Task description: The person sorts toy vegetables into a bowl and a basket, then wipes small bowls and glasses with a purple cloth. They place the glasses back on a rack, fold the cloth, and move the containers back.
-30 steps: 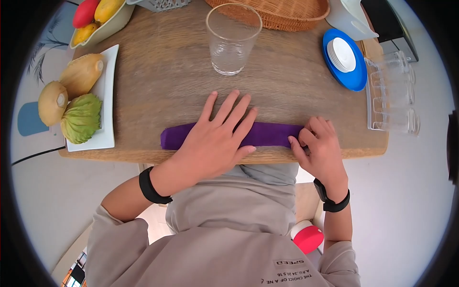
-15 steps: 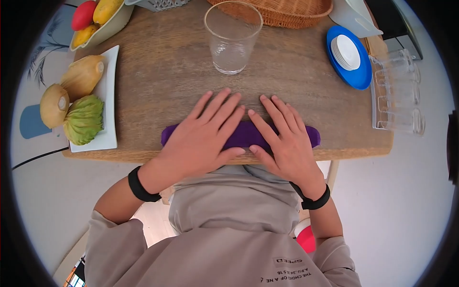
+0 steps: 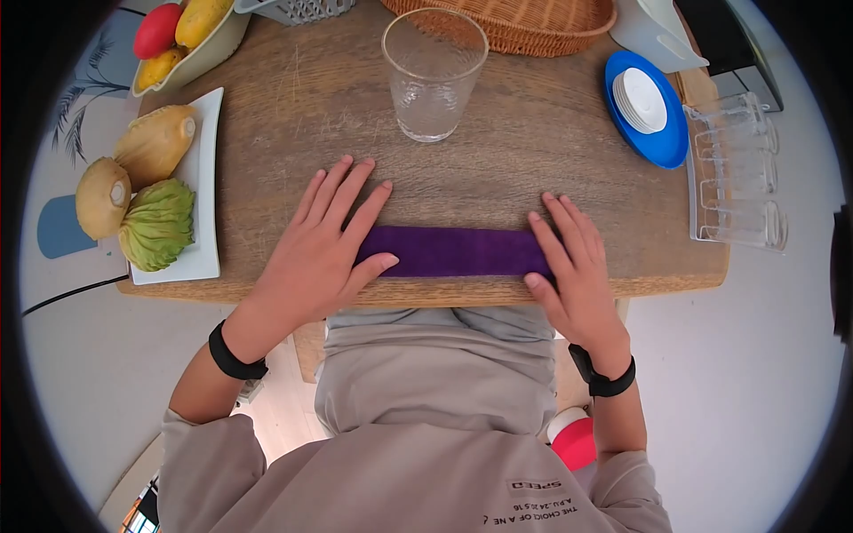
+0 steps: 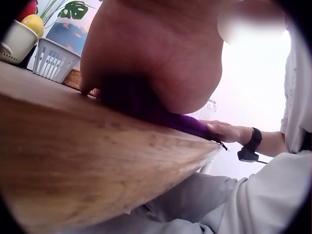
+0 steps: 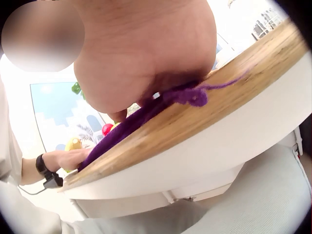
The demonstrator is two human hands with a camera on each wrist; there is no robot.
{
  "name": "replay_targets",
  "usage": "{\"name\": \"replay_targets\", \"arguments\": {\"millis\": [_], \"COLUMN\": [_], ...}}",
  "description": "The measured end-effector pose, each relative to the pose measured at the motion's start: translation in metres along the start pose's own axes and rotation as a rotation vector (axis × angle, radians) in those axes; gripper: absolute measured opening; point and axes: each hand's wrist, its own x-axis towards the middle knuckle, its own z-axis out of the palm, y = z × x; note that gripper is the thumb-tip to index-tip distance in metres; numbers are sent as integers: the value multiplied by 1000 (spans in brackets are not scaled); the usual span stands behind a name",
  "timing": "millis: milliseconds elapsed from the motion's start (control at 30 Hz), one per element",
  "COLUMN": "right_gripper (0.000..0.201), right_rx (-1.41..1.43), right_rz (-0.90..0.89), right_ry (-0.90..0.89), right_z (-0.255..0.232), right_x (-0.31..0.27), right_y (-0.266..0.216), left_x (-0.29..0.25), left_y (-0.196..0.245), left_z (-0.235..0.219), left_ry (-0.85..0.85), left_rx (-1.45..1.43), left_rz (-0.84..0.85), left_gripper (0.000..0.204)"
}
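A long folded purple cloth (image 3: pixel 458 251) lies along the table's front edge. On its left end rests the left hand (image 3: pixel 315 244), fingers extended and slightly spread. The right hand (image 3: pixel 576 271) lies on the other end, its fingers also extended. Both palms hide the cloth's ends in the head view. The left wrist view shows the purple cloth (image 4: pixel 185 124) under the left palm (image 4: pixel 156 53). In the right wrist view, a loose purple strand with a small bunched bit (image 5: pixel 195 96) sticks out beside the right palm (image 5: pixel 146 53).
A clear glass (image 3: pixel 434 84) stands beyond the cloth. To the left is a white plate (image 3: pixel 206 178) with fruit; behind it, a fruit bowl (image 3: pixel 209 53). On the right are a blue plate (image 3: pixel 673 147) with small white dishes and a rack of glass mugs (image 3: pixel 742 178). A wicker basket (image 3: pixel 551 35) sits behind.
The two hands, close together over the middle of the cloth half a second ago, have moved apart to its ends. The purple middle is now uncovered.
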Motion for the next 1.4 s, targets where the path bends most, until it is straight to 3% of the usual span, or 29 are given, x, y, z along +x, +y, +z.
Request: {"name": "replay_targets", "arguments": {"millis": [133,267,667,867,967,1167,1400], "right_gripper": [47,35,31,37,33,29,32], "right_rx": [183,129,265,269,258,272,308], "right_rz": [58,-11,-48,-99,-101,-82,-46], "right_ry": [91,169,16,-41,-87,-113,-101], "right_z": [-8,-21,-8,-11,-11,-20,-23], "right_x": [-6,9,44,44,44,45,43], "right_y": [14,8,-24,-31,-33,-40,-41], "left_x": [3,22,49,49,51,49,50], "left_y": [6,16,29,35,37,33,33], "left_z": [-13,-28,-23,-20,-24,-32,-35], "left_ry": [26,8,-162,-139,-247,-308,-295], "left_rx": [-4,-135,-276,-365,-434,-528,-540], "left_rz": [30,134,196,216,170,108,126], "left_gripper": [59,43,34,26,24,30,35]}}
